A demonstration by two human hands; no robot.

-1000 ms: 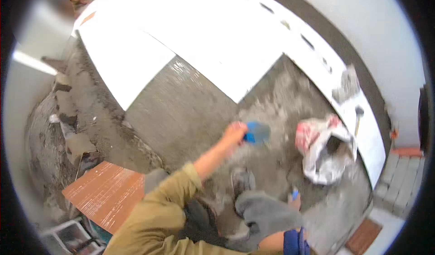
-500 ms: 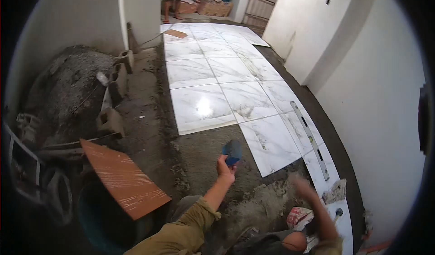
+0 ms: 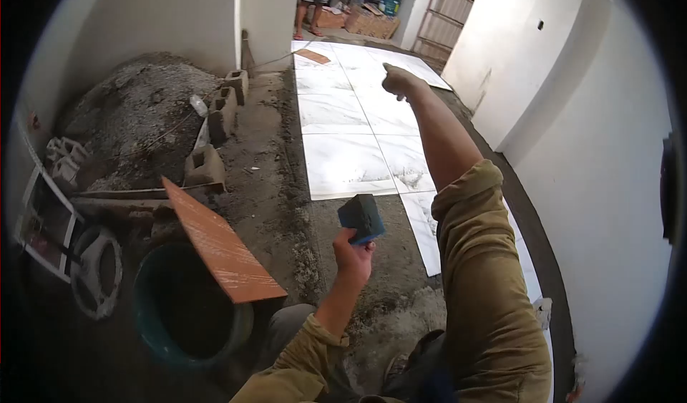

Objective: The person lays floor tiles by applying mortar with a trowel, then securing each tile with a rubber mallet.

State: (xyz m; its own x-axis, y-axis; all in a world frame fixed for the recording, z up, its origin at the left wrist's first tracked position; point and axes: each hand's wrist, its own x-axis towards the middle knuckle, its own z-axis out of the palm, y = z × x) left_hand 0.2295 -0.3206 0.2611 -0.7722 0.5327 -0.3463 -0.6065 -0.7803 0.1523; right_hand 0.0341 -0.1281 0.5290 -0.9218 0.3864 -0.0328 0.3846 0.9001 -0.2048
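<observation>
My left hand (image 3: 351,260) is closed round a dark block with a blue base (image 3: 362,217), which looks like a sponge. It is held up over the bare mortar bed (image 3: 390,260), near the front edge of the white marbled tiles (image 3: 330,109). My right arm stretches forward over the tiles. The right hand (image 3: 402,82) has its index finger extended toward the far end of the room, with the other fingers partly curled. Nothing shows in it. The spirit level and nearest tiles on the right are hidden behind my sleeve.
A brown board (image 3: 222,249) leans over a green bucket (image 3: 147,306) on the left. Behind lie hollow blocks (image 3: 205,167) and a gravel heap (image 3: 143,102). A small brown piece (image 3: 313,56) rests on the far tiles, and a person (image 3: 315,2) stands beyond.
My right arm has swung up and forward from low on the right to reach out over the tiles. The block in my left hand has turned and come slightly nearer. The view has shifted.
</observation>
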